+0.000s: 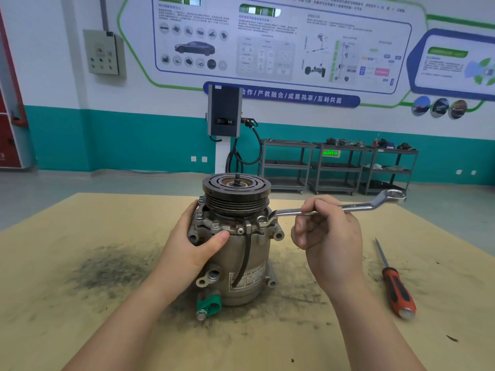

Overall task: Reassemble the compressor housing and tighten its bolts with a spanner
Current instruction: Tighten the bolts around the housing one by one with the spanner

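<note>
Left hand (198,243) grips compressor (241,253); right hand (328,236) holds spanner (332,208).

head view, forward-down, close over table (80,330)

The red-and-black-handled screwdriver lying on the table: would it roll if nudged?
Probably yes: the red-and-black-handled screwdriver has a round-looking handle and lies loose on the flat tan table. Its thin steel shaft looks stiff. It likely feels light.

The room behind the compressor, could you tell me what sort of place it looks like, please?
Probably a vehicle-mechanics training workshop: a wall poster with car and parts diagrams, a wall-mounted charging unit with cable, and metal trolleys carrying parts along the far wall.
</note>
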